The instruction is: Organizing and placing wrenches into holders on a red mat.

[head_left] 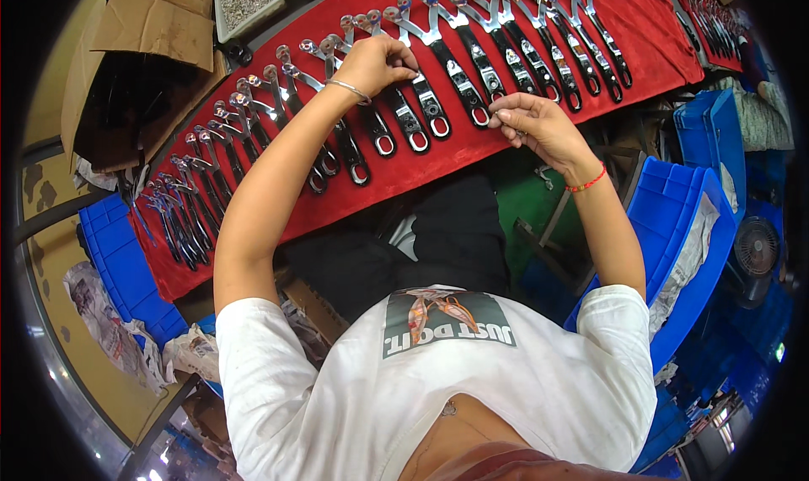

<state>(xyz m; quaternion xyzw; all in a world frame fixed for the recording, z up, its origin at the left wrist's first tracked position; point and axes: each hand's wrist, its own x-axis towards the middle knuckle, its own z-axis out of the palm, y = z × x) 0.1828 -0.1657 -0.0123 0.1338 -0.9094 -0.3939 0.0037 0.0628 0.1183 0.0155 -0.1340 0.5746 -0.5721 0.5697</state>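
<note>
Rows of chrome-and-black hand tools lie side by side on a red cloth [581, 131], each with a forked shiny head with round ends and a black handle with an oval slot. My left hand [377, 66] is over the middle of the row, fingers bent together above the upper handles; what they pinch, if anything, is hidden. Just right of the slotted end of a black-handled tool [465, 92], my right hand [539, 129] holds thumb and fingertips pressed together. Anything between those fingertips is too small to make out. Another tool [430, 106] lies below my left fingers.
An open cardboard box [152, 26] stands at the far left, beside a white tray [249, 8] of small metal parts. Blue crates [666, 220] stand at the right, and another blue crate [126, 253] at the left. A fan [756, 247] sits at the far right.
</note>
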